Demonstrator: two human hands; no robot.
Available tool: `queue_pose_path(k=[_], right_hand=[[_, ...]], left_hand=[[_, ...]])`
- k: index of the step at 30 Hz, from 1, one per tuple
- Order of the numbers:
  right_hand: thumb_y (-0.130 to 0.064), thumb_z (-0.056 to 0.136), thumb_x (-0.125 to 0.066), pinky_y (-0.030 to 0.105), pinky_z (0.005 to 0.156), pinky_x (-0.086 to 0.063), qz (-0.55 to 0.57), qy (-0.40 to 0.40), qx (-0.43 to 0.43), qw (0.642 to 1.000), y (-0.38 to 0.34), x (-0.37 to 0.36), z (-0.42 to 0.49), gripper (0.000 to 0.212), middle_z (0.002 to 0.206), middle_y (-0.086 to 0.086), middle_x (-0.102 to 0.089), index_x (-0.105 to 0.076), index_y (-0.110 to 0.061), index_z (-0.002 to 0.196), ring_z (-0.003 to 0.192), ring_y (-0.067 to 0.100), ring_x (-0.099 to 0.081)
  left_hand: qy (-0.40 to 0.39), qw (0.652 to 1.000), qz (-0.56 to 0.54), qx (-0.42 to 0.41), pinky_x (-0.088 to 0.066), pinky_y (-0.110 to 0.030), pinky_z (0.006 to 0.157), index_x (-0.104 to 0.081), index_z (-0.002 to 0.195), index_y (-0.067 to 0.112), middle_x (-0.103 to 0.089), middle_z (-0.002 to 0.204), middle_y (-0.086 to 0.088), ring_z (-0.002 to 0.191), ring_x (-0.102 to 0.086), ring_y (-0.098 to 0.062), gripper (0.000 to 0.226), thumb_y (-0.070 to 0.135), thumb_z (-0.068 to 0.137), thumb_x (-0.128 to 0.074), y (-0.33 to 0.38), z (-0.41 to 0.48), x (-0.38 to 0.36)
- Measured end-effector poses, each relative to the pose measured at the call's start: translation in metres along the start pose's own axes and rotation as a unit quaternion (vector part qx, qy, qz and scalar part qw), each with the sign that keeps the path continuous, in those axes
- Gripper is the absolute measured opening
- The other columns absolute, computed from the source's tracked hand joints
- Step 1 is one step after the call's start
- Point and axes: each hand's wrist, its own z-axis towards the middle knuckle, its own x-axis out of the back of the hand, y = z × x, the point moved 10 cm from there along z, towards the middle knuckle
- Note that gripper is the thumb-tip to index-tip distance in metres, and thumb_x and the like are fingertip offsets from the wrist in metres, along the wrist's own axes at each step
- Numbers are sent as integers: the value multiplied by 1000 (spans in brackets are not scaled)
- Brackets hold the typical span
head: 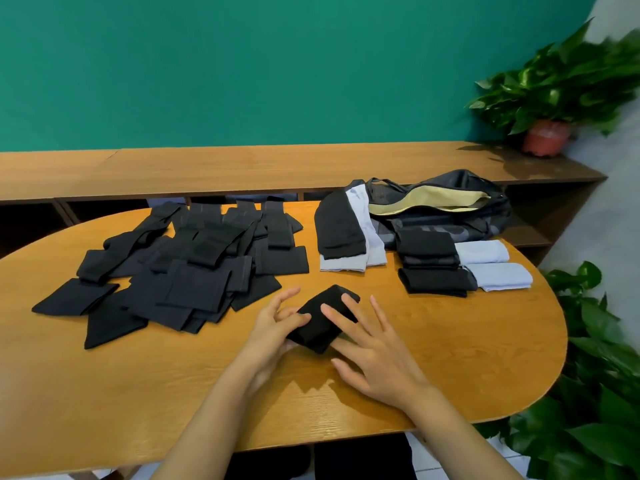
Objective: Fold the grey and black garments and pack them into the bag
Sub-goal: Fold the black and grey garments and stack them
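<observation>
One black garment (311, 329), diagonal toward far right, left hand (272, 329) seemingly pinching

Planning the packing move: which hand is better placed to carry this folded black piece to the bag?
Likely right. The right hand lies across the black piece, and the folded stacks and open bag sit on its side; the left hand would have to cross over.
</observation>
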Motion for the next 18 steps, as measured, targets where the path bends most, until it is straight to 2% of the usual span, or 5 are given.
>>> queue_pose_path(k=[2, 4, 8, 12, 18], right_hand=[[-39, 98, -48, 49, 120, -10, 8, -13, 0, 1000, 6, 3, -5, 31, 157, -7, -30, -65, -26, 121, 146, 13, -24], [-37, 99, -44, 47, 120, -11, -21, -20, -28, 999, 21, 6, -11, 33, 153, -7, -38, -65, -25, 121, 142, 11, -32], [-38, 98, -34, 49, 119, -10, -116, -23, -205, 972, 91, 17, -35, 45, 154, 0, -36, -68, -16, 118, 142, 19, -32], [-38, 96, -26, 55, 115, -13, -161, -51, -341, 925, 161, 21, -62, 55, 156, 5, -33, -66, -9, 118, 143, 28, -30], [-45, 95, -23, 62, 112, -20, -159, -106, -364, 911, 191, -4, -75, 61, 151, 4, -42, -71, -11, 111, 141, 28, -35]], left_hand=[[8, 1000, -1, 5, -56, -30, 68, -54, 128, 23, -68, 108, -12, 91, -68, -22, 42, 8, 90, -64, -3, 5, -5], [67, 995, 73, -23, -55, -28, 67, -52, 129, 21, -64, 113, -8, 91, -66, -19, 41, 14, 91, -65, -3, 13, 2], [148, 944, 273, -108, -51, -31, 83, -50, 133, 18, -57, 120, -2, 97, -59, -13, 44, 16, 91, -65, -1, 20, 13], [161, 912, 343, -156, -44, -20, 79, -53, 129, 19, -54, 117, 4, 103, -56, -10, 39, 14, 92, -63, -4, 18, 11], [165, 885, 398, -177, -40, -11, 67, -56, 127, 19, -55, 111, 6, 98, -54, -5, 35, 12, 93, -61, -6, 19, 8]])
